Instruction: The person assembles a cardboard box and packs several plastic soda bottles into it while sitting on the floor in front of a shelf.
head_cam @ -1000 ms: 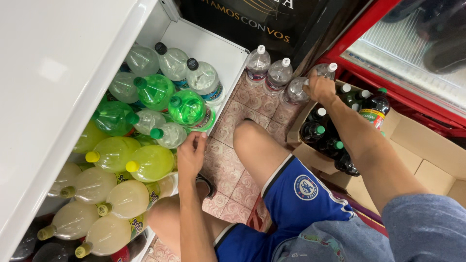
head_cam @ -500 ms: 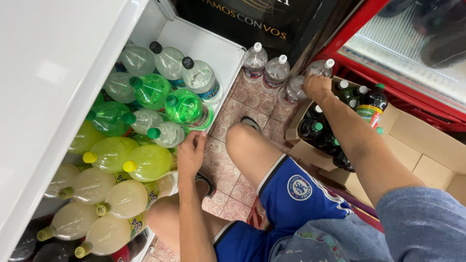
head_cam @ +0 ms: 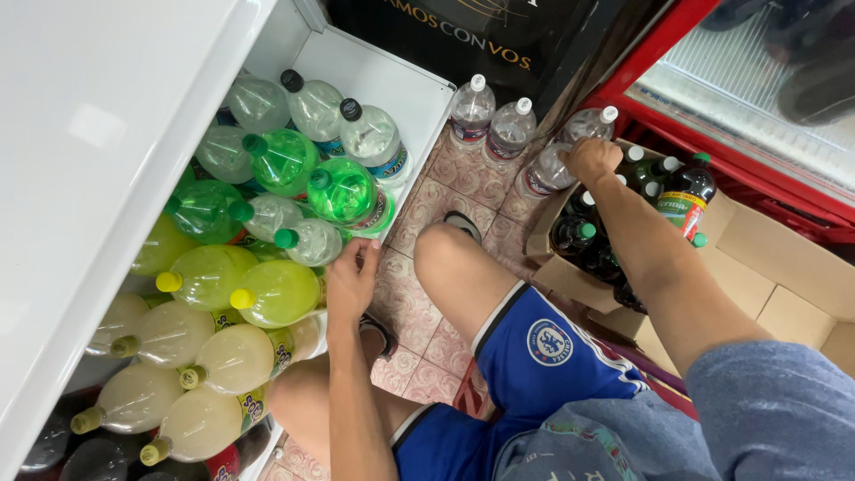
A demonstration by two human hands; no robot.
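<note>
Little change vs a second ago. Left hand (head_cam: pixel 352 281) stays at the front edge of the white fridge shelf (head_cam: pixel 419 107), fingers loosely curled against a small green-capped clear bottle (head_cam: pixel 312 242), not clearly gripping it. Right hand (head_cam: pixel 590 158) has shifted slightly; it's closed over the top of a clear white-capped bottle (head_cam: pixel 545 169) standing on the tiled floor (head_cam: pixel 463 183), just beside the cardboard box (head_cam: pixel 784 267) of dark bottles (head_cam: pixel 574 233). Camera has drifted a bit.
</note>
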